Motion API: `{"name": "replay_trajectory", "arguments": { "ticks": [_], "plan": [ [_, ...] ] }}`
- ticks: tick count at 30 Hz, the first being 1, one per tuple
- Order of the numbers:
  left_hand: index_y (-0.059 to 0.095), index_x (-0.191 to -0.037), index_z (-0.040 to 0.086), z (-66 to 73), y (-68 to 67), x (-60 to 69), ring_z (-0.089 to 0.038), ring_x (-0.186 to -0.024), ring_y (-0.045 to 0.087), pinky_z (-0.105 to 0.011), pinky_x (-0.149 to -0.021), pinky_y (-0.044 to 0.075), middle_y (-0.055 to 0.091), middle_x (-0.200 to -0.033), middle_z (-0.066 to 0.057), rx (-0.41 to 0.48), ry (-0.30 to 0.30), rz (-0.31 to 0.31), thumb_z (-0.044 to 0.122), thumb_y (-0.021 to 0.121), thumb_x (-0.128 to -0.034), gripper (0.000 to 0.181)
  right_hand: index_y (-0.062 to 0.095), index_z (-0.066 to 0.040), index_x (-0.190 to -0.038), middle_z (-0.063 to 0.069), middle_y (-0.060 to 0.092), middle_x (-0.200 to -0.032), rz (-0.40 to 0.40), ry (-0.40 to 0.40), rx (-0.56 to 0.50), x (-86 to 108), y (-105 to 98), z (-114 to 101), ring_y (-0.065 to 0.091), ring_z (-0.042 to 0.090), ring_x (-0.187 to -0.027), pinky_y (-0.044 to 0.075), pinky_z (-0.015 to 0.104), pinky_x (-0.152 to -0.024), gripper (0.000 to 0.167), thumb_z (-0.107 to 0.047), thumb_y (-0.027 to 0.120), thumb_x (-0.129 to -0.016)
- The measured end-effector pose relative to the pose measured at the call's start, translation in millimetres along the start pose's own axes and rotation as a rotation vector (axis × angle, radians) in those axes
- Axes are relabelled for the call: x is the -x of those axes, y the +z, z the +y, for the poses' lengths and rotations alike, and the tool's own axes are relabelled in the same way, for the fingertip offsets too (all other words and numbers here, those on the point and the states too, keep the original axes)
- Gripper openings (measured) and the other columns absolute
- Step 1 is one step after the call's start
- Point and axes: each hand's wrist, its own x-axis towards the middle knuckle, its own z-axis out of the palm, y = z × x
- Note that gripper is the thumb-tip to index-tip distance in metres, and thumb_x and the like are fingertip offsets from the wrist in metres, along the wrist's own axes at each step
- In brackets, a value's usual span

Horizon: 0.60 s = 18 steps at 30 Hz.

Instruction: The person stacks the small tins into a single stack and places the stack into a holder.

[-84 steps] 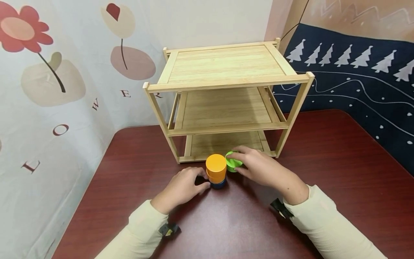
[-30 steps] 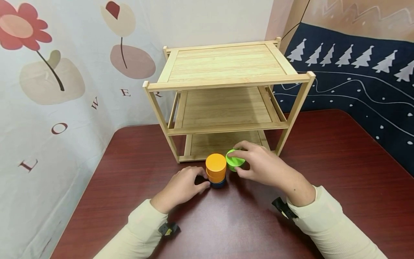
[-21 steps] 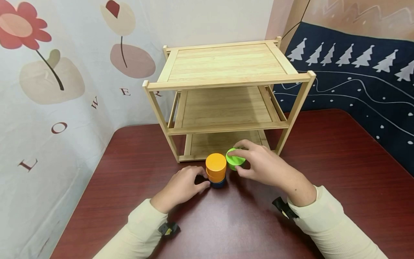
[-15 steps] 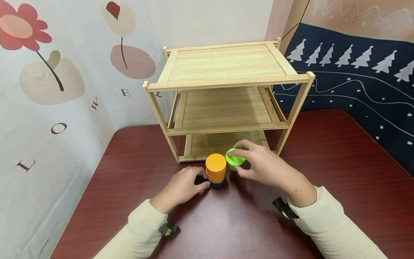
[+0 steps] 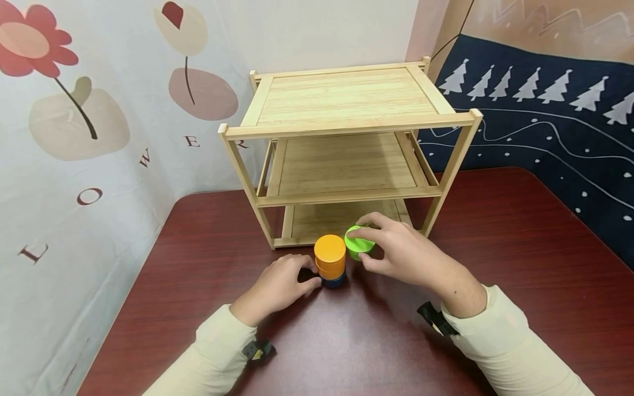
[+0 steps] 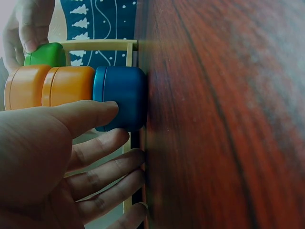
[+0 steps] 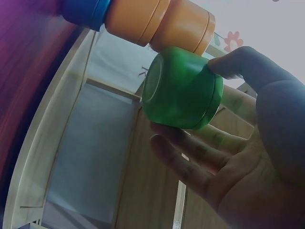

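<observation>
A blue round container (image 5: pixel 334 282) (image 6: pixel 125 86) stands on the table, with a lower orange container (image 6: pixel 71 86) (image 7: pixel 136 19) and an upper orange one (image 5: pixel 330 248) (image 7: pixel 183 26) stacked on it. My left hand (image 5: pixel 279 283) (image 6: pixel 33 157) pinches the blue one between thumb and index finger; its other fingers are loosely extended. Thumb and fingers of my right hand (image 5: pixel 403 253) (image 7: pixel 248 157) hold a green container (image 5: pixel 354 246) (image 7: pixel 178 90) off the table, beside the upper orange one on its right. Whether these two touch I cannot tell.
A three-tier wooden shelf (image 5: pixel 342 132) stands just behind the stack on the dark red table (image 5: pixel 198 242). Behind are a flower-printed cloth (image 5: pixel 124 181) at the left and a dark blue tree-printed cloth (image 5: pixel 525 126) at the right.
Compared with 2.8 seconds ago, my right hand and the green container are slightly higher, and the fingers sit a little differently on it. My left hand and the stack have stayed put.
</observation>
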Motion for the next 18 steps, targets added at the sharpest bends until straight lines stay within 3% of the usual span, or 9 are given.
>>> {"name": "replay_trajectory", "arguments": {
  "ticks": [18],
  "plan": [
    [0.071, -0.096, 0.021, -0.8, 0.7, 0.5, -0.015, -0.099, 0.068, -0.039, -0.089, 0.054, 0.07, -0.091, 0.009, 0.007, 0.011, 0.002, 0.032, 0.078, -0.0869, 0.016, 0.071, -0.016, -0.12, 0.007, 0.062, -0.123, 0.026, -0.036, 0.007, 1.4, -2.4, -1.4, 0.061, 0.008, -0.073, 0.05, 0.022, -0.063, 0.035, -0.018, 0.073, -0.085]
  ]
}}
